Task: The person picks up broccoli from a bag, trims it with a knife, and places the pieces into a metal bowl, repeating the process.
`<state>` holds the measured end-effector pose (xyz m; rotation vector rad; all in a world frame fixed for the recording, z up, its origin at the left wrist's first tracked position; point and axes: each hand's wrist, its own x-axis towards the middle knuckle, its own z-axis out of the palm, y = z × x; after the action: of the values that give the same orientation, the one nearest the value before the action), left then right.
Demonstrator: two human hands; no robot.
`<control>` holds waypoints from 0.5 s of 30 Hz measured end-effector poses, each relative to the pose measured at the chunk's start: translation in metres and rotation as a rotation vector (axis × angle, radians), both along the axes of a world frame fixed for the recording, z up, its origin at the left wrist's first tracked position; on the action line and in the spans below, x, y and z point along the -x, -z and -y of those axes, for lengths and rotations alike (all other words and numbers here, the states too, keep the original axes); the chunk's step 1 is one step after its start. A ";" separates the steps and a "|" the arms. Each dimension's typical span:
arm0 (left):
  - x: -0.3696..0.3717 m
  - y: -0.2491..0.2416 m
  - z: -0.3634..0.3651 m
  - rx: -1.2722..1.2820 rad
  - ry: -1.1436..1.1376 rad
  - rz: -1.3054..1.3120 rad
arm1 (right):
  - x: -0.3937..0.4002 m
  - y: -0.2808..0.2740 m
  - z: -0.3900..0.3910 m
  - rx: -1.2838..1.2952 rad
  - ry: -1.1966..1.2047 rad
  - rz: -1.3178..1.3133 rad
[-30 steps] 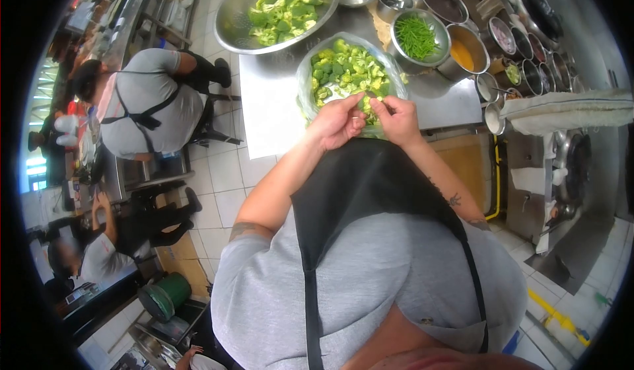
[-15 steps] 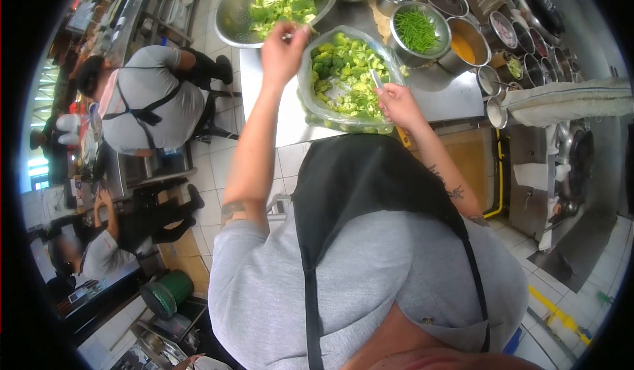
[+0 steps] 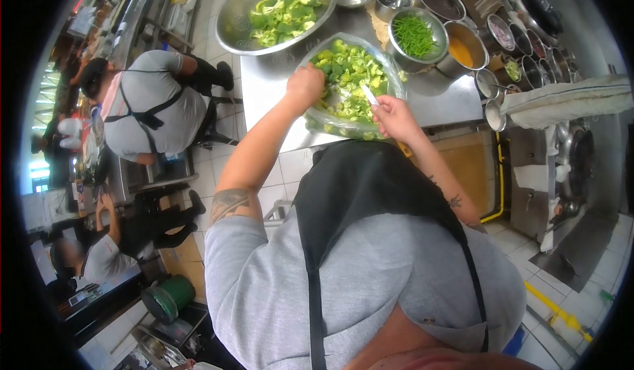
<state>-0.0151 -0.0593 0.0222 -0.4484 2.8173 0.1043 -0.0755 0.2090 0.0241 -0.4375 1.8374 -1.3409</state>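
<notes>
The left hand point(image 3: 306, 87) is no longer reaching over the colander point(image 3: 231, 21); it is now dipping into the left side of the plastic bag point(image 3: 318, 123), its fingers hidden among the broccoli pieces point(image 3: 358, 71), so whether it is gripping one cannot be told. The right hand point(image 3: 397, 117) is staying over the bag's near right side, its fingers closed round the handle of one knife point(image 3: 369, 95), the blade pointing away from the body and to the left.

One bag is standing close to the near edge of the bench point(image 3: 263, 86), holding many broccoli pieces, too crowded to count. One colander is sitting at the bench's far left corner, with a heap of broccoli point(image 3: 284, 20) inside. Beyond the bag to the right, one bowl point(image 3: 440, 51) is holding cut green vegetables, and one pot point(image 3: 443, 69) of orange liquid is standing beside it. Two co-workers point(image 3: 152, 99) are working off to the left.
</notes>
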 end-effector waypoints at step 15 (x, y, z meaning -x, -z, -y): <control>-0.048 -0.047 -0.022 -1.943 -0.496 -0.497 | -0.010 -0.023 0.004 0.292 0.031 -0.002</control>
<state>0.0332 -0.0374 0.0696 -0.4999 1.4829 2.7486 -0.0658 0.2054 0.0469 -0.5629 1.6599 -1.6381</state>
